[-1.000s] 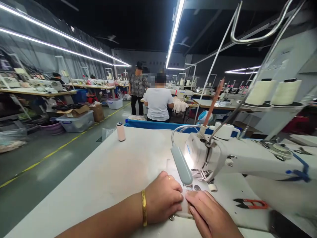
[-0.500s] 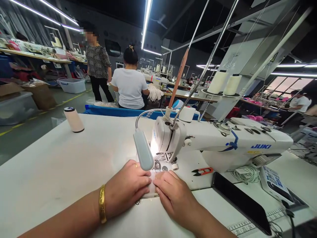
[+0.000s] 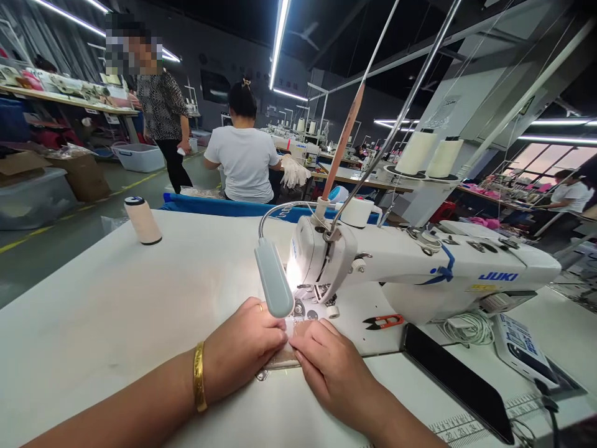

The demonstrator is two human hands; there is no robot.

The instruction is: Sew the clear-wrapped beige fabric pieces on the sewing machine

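Observation:
At the needle end of the white sewing machine [image 3: 401,249], my left hand [image 3: 247,342] and my right hand [image 3: 329,361] meet over a small piece of pale, thin fabric [image 3: 302,327]. Both hands have their fingers closed on it, thumbs and fingertips nearly touching. The fabric lies flat in front of the presser foot, and most of it is hidden under my fingers. A grey-green lamp [image 3: 274,280] on a bendable neck hangs just above my left fingers and lights the needle area.
A thread cone [image 3: 143,221] stands at the back left of the white table [image 3: 116,298]. To the right lie red-handled thread snips [image 3: 384,321], a black phone [image 3: 457,379], a coiled cable [image 3: 471,328] and a control box [image 3: 525,348]. Beyond, one person [image 3: 241,149] sits and another [image 3: 163,112] stands.
My hands stay at the needle area with small finger shifts, and more of the fabric shows between them. The standing person has moved left and nearer. My view has shifted slightly.

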